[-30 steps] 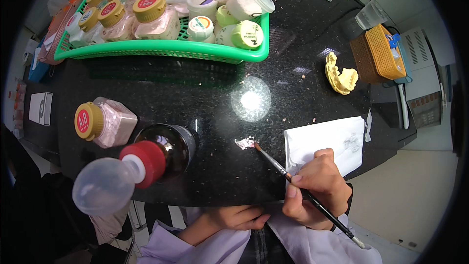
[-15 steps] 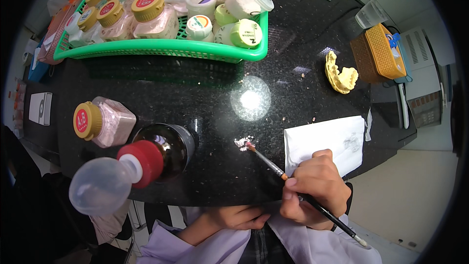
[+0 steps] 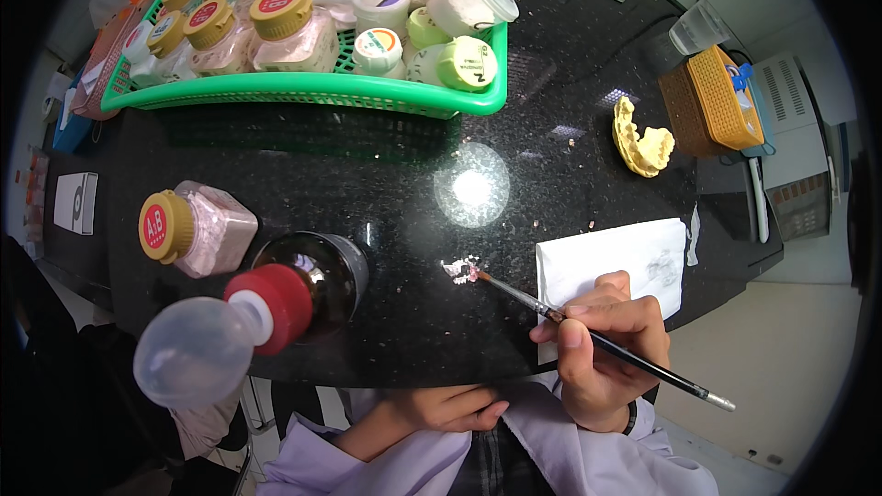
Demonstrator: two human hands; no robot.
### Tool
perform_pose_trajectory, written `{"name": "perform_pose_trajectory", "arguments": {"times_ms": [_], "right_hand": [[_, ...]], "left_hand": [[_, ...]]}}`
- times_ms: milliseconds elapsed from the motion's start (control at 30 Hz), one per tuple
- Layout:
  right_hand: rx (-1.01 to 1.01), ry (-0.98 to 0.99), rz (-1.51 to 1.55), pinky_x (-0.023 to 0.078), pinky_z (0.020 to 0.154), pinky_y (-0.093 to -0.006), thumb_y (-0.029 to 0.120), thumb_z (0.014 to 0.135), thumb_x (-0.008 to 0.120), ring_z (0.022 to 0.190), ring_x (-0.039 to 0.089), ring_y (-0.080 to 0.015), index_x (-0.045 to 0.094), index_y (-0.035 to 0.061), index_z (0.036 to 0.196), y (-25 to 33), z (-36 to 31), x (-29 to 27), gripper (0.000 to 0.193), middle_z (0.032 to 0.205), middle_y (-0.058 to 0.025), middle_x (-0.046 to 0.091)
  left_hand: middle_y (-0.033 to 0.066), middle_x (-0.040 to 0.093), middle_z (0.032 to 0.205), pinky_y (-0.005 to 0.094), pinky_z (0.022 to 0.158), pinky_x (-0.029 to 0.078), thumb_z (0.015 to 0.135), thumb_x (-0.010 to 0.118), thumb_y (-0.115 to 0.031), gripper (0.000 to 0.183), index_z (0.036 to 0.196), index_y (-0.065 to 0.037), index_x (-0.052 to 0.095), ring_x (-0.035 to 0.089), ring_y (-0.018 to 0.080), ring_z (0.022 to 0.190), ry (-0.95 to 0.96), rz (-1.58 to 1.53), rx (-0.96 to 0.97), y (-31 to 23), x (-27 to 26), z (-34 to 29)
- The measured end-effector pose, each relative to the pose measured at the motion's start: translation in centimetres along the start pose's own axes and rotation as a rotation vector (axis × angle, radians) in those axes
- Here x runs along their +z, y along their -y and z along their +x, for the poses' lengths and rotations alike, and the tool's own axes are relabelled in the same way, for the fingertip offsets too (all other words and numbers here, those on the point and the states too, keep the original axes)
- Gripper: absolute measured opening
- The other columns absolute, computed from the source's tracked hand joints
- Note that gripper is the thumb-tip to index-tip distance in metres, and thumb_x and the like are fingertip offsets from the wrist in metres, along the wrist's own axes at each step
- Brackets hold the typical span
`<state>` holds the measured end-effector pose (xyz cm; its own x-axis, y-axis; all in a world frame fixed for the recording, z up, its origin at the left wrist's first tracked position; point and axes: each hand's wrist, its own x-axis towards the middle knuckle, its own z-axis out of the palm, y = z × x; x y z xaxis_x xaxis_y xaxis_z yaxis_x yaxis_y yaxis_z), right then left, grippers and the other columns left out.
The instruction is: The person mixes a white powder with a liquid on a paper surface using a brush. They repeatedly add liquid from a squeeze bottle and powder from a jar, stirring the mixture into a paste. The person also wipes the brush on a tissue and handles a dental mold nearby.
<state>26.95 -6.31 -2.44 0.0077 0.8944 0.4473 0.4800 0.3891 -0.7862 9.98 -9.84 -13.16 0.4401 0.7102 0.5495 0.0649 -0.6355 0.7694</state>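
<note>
A thin paintbrush (image 3: 634, 356) with a black handle and metal ferrule is pinched in my right hand (image 3: 611, 349). Its reddish tip touches a small smear of white and pink powdery material (image 3: 461, 270) on the dark tabletop. Partly beneath my right hand lies a folded white paper towel (image 3: 611, 262) with grey smudges. My left hand (image 3: 450, 407) rests below the table edge against my clothing, fingers loosely extended, nothing seen in it. To the left stand a dark bottle (image 3: 335, 280) with a red collar and clear rubber bulb, and a gold-capped jar (image 3: 216, 230) of pink powder.
A green plastic basket (image 3: 303, 92) full of jars stands at the back left. Toward the right are a yellow dental cast (image 3: 640, 140), a yellow-brown basket (image 3: 712, 101) and a clear cup (image 3: 698, 28). Small crumbs dot the speckled black table (image 3: 395, 165).
My right hand has turned and shifted slightly right, bringing the brush to a flatter slant. The brush tip has moved a little to the right on the smear. My left hand stays put.
</note>
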Motion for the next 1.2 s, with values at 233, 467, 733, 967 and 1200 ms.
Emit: {"name": "perform_pose_trajectory", "arguments": {"times_ms": [233, 467, 733, 967, 1200], "right_hand": [[-0.010, 0.004, -0.023, 0.040, 0.067, -0.0276, 0.000, 0.073, 0.074, 0.066, 0.064, -0.0155, 0.060, 0.0029, 0.088, 0.29, 0.24, -0.05, 0.021, 0.077, -0.0069, 0.069], [-0.090, 0.014, -0.059, 0.041, 0.064, -0.0290, -0.001, 0.067, 0.068, 0.065, 0.062, -0.0166, 0.062, 0.0024, 0.085, 0.35, 0.65, -0.07, 0.020, 0.073, -0.0074, 0.066], [-0.178, 0.030, -0.041, 0.035, 0.063, -0.0312, 0.000, 0.067, 0.061, 0.061, 0.055, -0.0164, 0.056, 0.0016, 0.086, -0.14, 0.72, 0.08, 0.019, 0.068, -0.0088, 0.062], [-0.171, 0.059, -0.035, 0.034, 0.063, -0.0321, -0.001, 0.066, 0.061, 0.060, 0.055, -0.0162, 0.057, 0.0010, 0.086, 0.11, 0.88, -0.07, 0.020, 0.068, -0.0080, 0.062], [-0.143, 0.027, -0.063, 0.034, 0.063, -0.0316, 0.000, 0.068, 0.063, 0.060, 0.056, -0.0159, 0.057, 0.0009, 0.085, -0.01, 0.72, 0.04, 0.018, 0.068, -0.0086, 0.063]], "left_hand": [[0.0020, 0.063, 0.071, 0.0300, 0.063, 0.051, 0.078, 0.072, -0.016, 0.012, 0.069, -0.009, 0.066, 0.061, 0.0167, 0.064, 0.007, -0.020, 0.028, 0.53, 0.18, -0.16], [0.0031, 0.063, 0.070, 0.0303, 0.062, 0.051, 0.077, 0.073, -0.015, 0.013, 0.069, -0.008, 0.066, 0.061, 0.0173, 0.063, -0.004, -0.032, 0.031, 0.51, 0.27, -0.13], [0.0024, 0.063, 0.071, 0.0281, 0.060, 0.051, 0.075, 0.074, -0.013, 0.009, 0.071, -0.008, 0.067, 0.061, 0.0161, 0.062, -0.016, -0.023, 0.040, 0.45, 0.25, -0.21], [0.0023, 0.064, 0.072, 0.0279, 0.061, 0.052, 0.075, 0.074, -0.013, 0.009, 0.072, -0.008, 0.067, 0.062, 0.0154, 0.063, -0.014, -0.031, 0.028, 0.40, 0.22, -0.19], [0.0030, 0.064, 0.073, 0.0281, 0.062, 0.052, 0.075, 0.074, -0.012, 0.008, 0.072, -0.008, 0.068, 0.063, 0.0156, 0.064, 0.001, -0.039, 0.045, 0.62, 0.07, 0.22]]}}
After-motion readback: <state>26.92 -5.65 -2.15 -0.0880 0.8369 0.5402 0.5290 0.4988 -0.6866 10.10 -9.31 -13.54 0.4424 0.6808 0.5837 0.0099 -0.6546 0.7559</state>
